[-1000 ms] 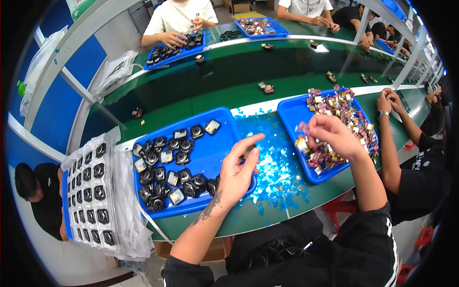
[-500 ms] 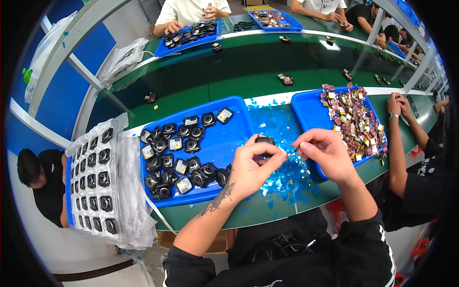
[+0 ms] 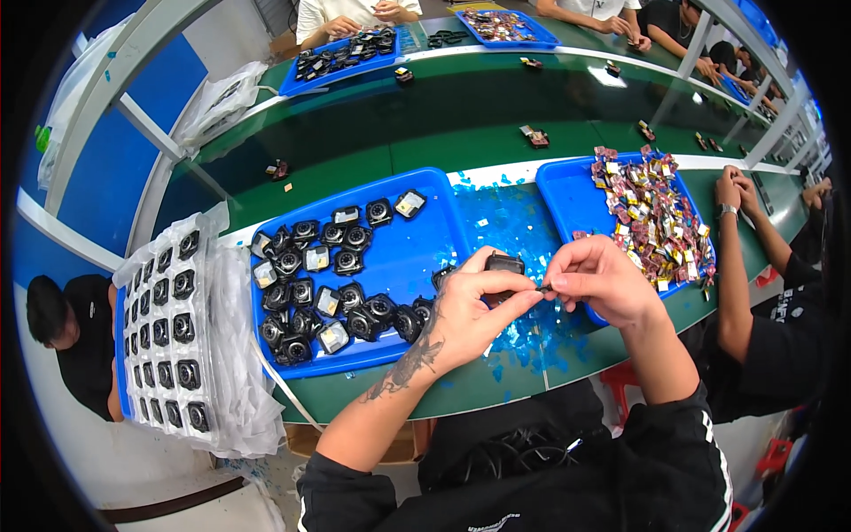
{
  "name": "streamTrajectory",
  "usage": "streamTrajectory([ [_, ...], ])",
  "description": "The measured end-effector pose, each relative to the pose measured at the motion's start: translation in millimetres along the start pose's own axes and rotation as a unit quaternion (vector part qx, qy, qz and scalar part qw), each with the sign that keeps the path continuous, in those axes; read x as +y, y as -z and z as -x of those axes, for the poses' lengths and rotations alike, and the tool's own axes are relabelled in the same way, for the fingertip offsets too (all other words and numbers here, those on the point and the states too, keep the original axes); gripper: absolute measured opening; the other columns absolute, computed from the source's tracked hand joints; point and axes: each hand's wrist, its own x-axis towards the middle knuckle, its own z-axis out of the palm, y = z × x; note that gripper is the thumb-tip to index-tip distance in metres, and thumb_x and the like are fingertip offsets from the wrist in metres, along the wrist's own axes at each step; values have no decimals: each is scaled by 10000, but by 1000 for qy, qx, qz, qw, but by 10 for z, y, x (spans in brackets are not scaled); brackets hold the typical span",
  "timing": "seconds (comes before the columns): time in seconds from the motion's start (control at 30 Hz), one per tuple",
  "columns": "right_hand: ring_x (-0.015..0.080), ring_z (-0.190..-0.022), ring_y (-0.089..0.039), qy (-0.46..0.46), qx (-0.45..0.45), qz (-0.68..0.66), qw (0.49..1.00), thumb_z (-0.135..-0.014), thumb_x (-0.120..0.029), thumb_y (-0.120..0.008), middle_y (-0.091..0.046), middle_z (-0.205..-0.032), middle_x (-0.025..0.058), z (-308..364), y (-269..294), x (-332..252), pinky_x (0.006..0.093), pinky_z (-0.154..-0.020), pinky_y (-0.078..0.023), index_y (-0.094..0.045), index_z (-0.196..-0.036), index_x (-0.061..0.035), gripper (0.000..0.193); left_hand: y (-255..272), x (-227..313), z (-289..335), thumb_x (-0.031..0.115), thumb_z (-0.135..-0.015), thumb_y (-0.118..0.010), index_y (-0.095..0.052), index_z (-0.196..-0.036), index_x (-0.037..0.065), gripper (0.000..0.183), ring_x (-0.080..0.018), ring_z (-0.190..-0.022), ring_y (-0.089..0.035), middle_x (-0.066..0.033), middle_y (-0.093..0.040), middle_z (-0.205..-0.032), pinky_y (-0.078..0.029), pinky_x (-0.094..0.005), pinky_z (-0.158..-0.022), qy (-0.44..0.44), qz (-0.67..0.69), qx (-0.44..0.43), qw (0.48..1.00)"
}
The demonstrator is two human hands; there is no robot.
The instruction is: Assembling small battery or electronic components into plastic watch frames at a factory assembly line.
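Observation:
My left hand [image 3: 479,306] is closed around a small black plastic housing [image 3: 504,263], whose dark top shows above the fingers. My right hand [image 3: 596,282] is pinched, its thumb and index fingertips meeting the left thumb tip. Between those fingertips is a tiny dark piece [image 3: 543,289], too small to name. Left of my hands, a blue tray [image 3: 412,257] holds several black housings [image 3: 350,262] with round lens-like fronts; some show pale backs. On the right, another blue tray [image 3: 557,191] carries a heap of small red circuit boards [image 3: 651,213] with yellow and white parts.
Blue film scraps [image 3: 505,217] litter the green bench between the trays. Stacked clear blister trays [image 3: 168,328] of black housings stand at the far left. Beyond runs a green conveyor [image 3: 390,129] with scattered boards. Co-workers sit opposite and to the right; one's forearm [image 3: 731,257] is near the board tray.
My right fingertips have moved left and now meet my left thumb, with a tiny dark piece showing there. The housing in my left hand shows more. The view has shifted slightly.

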Motion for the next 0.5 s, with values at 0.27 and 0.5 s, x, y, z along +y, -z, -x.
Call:
streamTrajectory([
  [0.27,83,-770,-636,-21,-3,12,1000,-903,-179,-670,-674,-826,28,23,-42,-24,210,-625,-506,-674,-910,-19,160,50,13,-3,115,-805,-748,-735,-914,33,137,-194,-824,-596,-115,-638,-902,-483,-307,-725,-1,-8,2,1000],
  [0.5,65,-752,-602,49,26,176,983,-903,-122,-646,-668,-819,26,69,-29,-94,227,-648,-502,-685,-883,14,143,-18,43,-50,107,-800,-757,-730,-873,20,117,-183,-874,-562,-79,-646,-867,-445,-327,-815,52,-19,-31,998],
])
